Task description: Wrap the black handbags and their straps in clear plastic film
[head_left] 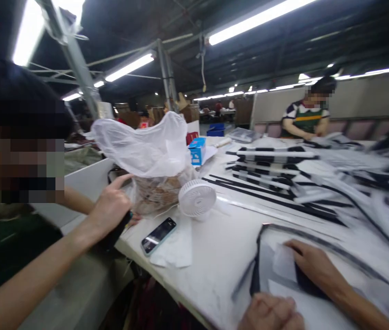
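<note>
A translucent panel with black edging [266, 266] lies on the table at the lower right, blurred by motion. My right hand [314, 263] reaches over it from the right, thumb and fingers closing on a whitish piece [283, 263] at its middle; a dark patch shows below the palm. At the bottom edge of the view my left hand [271, 314] is closed, with curled fingers against the panel's near side. The rest of that hand is cut off by the frame.
A neighbour's hand [112, 204] holds a dark object at the left. Near it are a phone [159, 235], a white fan [197, 199] and a plastic bag [146, 146]. Black strips [276, 197] and striped pieces [270, 156] lie farther back. A co-worker [306, 114] stands beyond.
</note>
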Demonstrator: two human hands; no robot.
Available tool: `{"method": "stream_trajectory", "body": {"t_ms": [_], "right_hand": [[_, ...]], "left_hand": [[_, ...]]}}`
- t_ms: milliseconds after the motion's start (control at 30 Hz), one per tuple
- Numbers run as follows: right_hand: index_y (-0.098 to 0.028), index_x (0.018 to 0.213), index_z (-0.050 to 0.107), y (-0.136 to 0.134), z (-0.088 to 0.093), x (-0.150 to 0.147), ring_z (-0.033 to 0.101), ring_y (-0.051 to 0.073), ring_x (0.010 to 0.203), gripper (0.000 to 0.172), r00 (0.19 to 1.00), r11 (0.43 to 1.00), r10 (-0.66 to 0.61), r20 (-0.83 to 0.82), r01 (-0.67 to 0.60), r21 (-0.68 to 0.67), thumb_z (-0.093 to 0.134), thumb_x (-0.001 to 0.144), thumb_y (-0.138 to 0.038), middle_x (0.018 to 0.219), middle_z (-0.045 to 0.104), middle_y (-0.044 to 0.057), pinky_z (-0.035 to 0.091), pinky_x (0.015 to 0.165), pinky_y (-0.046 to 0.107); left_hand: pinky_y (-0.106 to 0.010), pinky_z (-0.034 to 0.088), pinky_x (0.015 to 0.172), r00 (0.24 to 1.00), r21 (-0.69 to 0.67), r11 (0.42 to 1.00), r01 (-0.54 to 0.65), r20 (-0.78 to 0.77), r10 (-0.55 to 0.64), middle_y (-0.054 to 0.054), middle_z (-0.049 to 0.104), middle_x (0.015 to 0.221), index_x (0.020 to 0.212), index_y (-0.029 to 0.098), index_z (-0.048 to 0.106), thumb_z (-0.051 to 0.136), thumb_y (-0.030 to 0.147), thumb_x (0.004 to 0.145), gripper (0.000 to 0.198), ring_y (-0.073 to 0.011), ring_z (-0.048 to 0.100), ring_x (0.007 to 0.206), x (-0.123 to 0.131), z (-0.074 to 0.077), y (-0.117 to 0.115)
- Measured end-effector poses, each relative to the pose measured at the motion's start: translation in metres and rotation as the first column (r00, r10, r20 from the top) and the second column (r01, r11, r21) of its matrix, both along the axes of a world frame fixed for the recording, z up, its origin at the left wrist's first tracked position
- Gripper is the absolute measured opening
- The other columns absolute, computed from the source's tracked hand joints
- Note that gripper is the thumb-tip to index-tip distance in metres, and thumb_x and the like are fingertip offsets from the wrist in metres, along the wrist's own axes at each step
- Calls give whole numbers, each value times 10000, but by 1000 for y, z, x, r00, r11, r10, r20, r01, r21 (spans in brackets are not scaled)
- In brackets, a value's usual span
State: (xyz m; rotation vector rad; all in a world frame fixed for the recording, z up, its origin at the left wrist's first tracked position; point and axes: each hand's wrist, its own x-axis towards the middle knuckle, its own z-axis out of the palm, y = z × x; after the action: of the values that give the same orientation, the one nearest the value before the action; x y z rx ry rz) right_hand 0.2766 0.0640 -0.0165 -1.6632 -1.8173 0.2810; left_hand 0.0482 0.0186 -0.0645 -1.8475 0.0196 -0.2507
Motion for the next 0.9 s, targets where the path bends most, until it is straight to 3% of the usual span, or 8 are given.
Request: {"method": "stream_trajectory", "body": {"t_ms": [33, 67, 133, 200, 233, 433, 667, 900], "right_hand": [[-280, 759, 716, 1, 2, 2, 684, 233, 760, 211, 999, 994, 10, -53, -15, -105, 512, 775, -227, 792, 736, 14, 529, 718, 334], [-263, 753, 712, 3, 4, 2, 682, 243, 788, 219, 995, 987, -15, -97, 0, -160, 495, 757, -235, 802, 740, 22, 513, 740, 342], [-231, 689, 680, 11, 7, -2, 670, 239, 748, 174, 986, 973, -90, -138, 57, -224, 512, 727, -256, 721, 721, 29, 490, 721, 327], [-216, 636, 633, 18, 6, -9, 664, 212, 681, 165, 977, 959, -139, -164, 92, -267, 520, 739, -279, 662, 699, 26, 481, 667, 294], [-212, 631, 616, 21, 4, -13, 662, 197, 650, 171, 971, 953, -154, -180, 98, -286, 516, 750, -283, 657, 696, 23, 478, 637, 276], [-204, 703, 591, 28, -8, -22, 667, 159, 598, 157, 938, 940, -178, -298, 73, -333, 490, 795, -281, 714, 710, 27, 473, 563, 236], [-211, 795, 616, 20, -4, -17, 659, 166, 651, 126, 924, 951, -134, -358, 19, -307, 510, 769, -275, 697, 702, 4, 468, 615, 247], [-208, 644, 561, 18, 0, -22, 550, 152, 581, 148, 932, 956, -165, -324, 70, -284, 649, 663, -326, 582, 600, -34, 373, 555, 248]], "left_hand": [[-364, 585, 806, 991, -174, 985, 16, 135, 8, -136, 674, 1170, 1159, 216, 645, 472, 373, 939, 321, -206, 665, 984, 12, -3, -14], [-339, 581, 817, 950, -414, 907, 83, 307, 53, -138, 694, 1127, 1124, 166, 660, 488, 291, 924, 292, -198, 667, 983, 17, -2, -24], [-325, 546, 907, 842, -739, 603, 300, 502, 197, -123, 687, 1147, 1194, 112, 606, 471, 199, 918, 320, -188, 630, 1074, 14, 4, -33], [-352, 509, 974, 829, -812, 441, 382, 513, 225, -132, 664, 1188, 1260, 77, 542, 442, 162, 934, 352, -199, 591, 1142, 5, 14, -33], [-369, 499, 988, 836, -823, 414, 388, 504, 218, -140, 655, 1201, 1277, 66, 522, 431, 151, 940, 359, -209, 579, 1159, 1, 17, -32], [-407, 490, 1006, 843, -829, 410, 380, 493, 216, -141, 636, 1236, 1306, 65, 495, 454, 126, 930, 383, -232, 560, 1186, 0, 19, -34], [-391, 503, 994, 822, -812, 416, 410, 526, 218, -140, 645, 1221, 1286, 70, 513, 429, 104, 924, 373, -215, 565, 1175, 3, 18, -33], [-391, 502, 993, 822, -825, 397, 402, 516, 241, -116, 644, 1230, 1295, 78, 517, 462, 98, 920, 380, -229, 560, 1176, 2, 21, -35]]}}
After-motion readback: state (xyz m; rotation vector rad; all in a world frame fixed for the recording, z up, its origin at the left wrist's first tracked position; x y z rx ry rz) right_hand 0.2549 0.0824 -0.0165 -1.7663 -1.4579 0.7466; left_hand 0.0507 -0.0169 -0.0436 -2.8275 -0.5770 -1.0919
